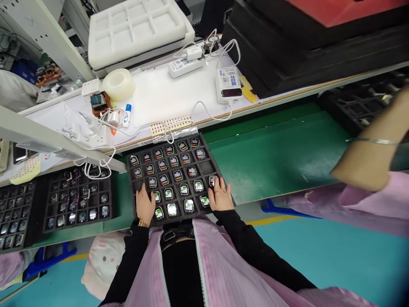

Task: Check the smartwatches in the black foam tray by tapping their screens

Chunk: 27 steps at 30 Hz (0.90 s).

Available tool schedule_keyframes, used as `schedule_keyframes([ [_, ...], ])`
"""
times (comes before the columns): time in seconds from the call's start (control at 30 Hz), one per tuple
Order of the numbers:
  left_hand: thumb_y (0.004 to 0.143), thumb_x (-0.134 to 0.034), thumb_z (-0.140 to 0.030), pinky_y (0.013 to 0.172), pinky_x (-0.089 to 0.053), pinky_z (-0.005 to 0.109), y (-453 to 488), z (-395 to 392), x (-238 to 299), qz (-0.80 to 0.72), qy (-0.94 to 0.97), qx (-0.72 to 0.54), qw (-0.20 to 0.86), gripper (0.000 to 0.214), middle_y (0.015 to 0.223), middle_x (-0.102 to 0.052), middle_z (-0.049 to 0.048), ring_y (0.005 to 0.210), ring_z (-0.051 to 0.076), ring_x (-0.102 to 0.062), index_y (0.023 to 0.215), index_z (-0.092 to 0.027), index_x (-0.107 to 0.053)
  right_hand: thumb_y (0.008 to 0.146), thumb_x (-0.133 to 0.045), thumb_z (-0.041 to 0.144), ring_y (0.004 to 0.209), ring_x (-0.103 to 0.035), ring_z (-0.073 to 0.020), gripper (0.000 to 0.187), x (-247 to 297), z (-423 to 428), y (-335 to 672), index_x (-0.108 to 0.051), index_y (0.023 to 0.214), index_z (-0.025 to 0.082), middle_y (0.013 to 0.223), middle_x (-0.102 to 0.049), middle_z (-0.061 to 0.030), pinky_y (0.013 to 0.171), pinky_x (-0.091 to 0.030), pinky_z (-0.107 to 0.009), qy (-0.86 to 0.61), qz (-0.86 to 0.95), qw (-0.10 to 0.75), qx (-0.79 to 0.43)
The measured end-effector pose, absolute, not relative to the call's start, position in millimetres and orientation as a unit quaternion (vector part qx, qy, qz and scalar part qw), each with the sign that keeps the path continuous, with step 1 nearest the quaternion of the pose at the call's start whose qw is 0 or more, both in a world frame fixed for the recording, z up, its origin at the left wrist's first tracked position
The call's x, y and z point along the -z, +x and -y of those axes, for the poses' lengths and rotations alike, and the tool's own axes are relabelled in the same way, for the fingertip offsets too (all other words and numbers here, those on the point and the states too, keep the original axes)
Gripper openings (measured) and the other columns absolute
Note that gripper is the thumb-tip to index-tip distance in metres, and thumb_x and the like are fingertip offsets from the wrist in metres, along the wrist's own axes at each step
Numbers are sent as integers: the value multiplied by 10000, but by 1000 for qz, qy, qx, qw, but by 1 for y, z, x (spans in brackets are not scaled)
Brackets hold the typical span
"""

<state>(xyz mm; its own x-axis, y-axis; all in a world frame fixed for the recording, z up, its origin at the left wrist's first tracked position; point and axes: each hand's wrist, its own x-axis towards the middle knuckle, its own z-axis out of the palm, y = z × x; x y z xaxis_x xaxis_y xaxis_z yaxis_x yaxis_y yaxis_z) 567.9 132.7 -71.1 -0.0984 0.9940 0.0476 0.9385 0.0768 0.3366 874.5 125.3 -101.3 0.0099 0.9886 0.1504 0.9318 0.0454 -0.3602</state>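
In front of my body a black foam tray point(204, 169) lies on the green bench surface. Square smartwatches point(177, 175) sit in its pockets, several rows of them; the nearer rows show green and white screens, the farther ones dark screens with coloured bars. My left hand point(145, 205) rests over the tray's near left part, fingers stretched out, the thumb beside a watch point(156, 196). At the tray's near right corner lies my right hand point(221, 195), its fingers spread, partly covering a watch point(211, 181) and touching beside another watch point(205, 201).
More watch trays point(79, 200) stand to the left. A blurred co-worker's arm point(367, 157) reaches in from the right near another black tray point(345, 100). The shelf above holds a power bank point(228, 85), a tape roll point(119, 84), cables and a white foam tray point(137, 30).
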Motion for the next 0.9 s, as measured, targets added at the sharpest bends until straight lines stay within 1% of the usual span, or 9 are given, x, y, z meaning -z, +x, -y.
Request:
schedule_keyframes([
  [0.13,929,-409,-286,1124,-328,526,571,-134,69,-732,660,-138,93,531,1351,-515,225,1232,317,-519,1385,-21,-350,987,-241,247,1405,-245,-324,575,104,-109,892,-198,1473,-56,1371,-478,-234,1107,-236,-614,-667,719,175,-80],
  [0.23,923,-415,-283,1102,-355,522,573,-135,68,-734,659,-136,92,527,1340,-518,238,1233,329,-515,1370,-7,-368,979,-249,228,1405,-241,-329,572,109,-105,897,-205,1482,-40,1354,-502,-219,1098,-254,-618,-653,734,162,-88],
  [0.33,925,-414,-290,1075,-385,525,572,-135,69,-737,656,-135,94,527,1339,-517,240,1227,331,-521,1375,-20,-365,980,-245,221,1399,-254,-338,559,111,-107,898,-239,1473,-43,1342,-514,-218,1091,-269,-617,-651,736,160,-94],
  [0.5,933,-401,-299,1046,-418,512,570,-136,70,-744,647,-135,95,527,1349,-513,227,1237,322,-516,1397,-57,-341,983,-242,218,1402,-250,-337,555,109,-116,897,-235,1472,-45,1328,-523,-230,1086,-259,-635,-644,735,191,-90],
  [0.63,934,-396,-297,1056,-407,516,570,-135,71,-744,648,-134,98,523,1361,-500,229,1243,325,-508,1394,-53,-345,979,-250,213,1391,-275,-342,541,108,-123,889,-276,1457,-41,1341,-510,-231,1086,-261,-636,-619,751,209,-98],
  [0.77,929,-413,-303,1091,-365,519,572,-133,68,-735,657,-133,102,553,1378,-481,221,1250,327,-493,1411,-49,-317,980,-241,213,1373,-323,-327,523,107,-133,872,-321,1443,-16,1333,-530,-202,1096,-273,-612,-583,773,215,-127],
  [0.9,927,-427,-314,1101,-344,533,574,-131,63,-720,673,-128,109,577,1361,-491,197,1252,318,-481,1440,-91,-287,979,-243,218,1372,-331,-308,517,103,-147,849,-348,1432,-8,1352,-517,-190,1119,-251,-594,-536,800,222,-152],
])
